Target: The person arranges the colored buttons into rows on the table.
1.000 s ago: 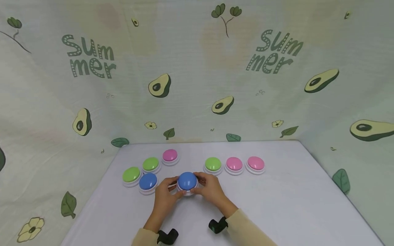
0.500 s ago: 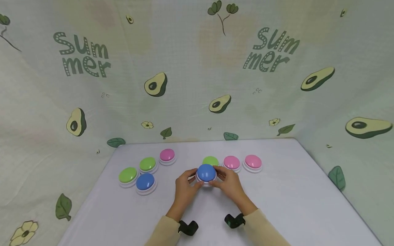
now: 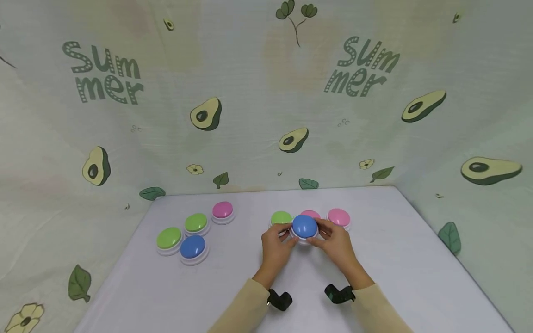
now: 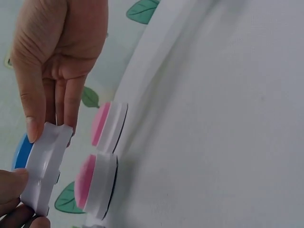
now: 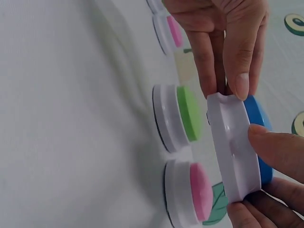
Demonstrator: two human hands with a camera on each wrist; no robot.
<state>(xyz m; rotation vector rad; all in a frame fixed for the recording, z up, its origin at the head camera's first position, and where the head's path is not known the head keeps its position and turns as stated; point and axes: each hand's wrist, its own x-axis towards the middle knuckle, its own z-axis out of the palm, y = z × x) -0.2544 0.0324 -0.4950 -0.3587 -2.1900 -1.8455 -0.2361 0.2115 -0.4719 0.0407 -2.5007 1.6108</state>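
Left hand (image 3: 275,252) and right hand (image 3: 339,247) are pinching a blue button (image 3: 305,226) off the table (image 3: 420,282), set-down seemingly pending, while a green button (image 3: 281,217) is sitting at its ten o'clock, pink buttons (image 3: 339,216) at twelve and two, four others (image 3: 196,222) at nine.

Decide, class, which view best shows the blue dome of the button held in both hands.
The head view: the blue dome faces the camera, nearly whole. Both wrist views see it edge-on, as a blue strip beside the white base, partly behind a thumb.
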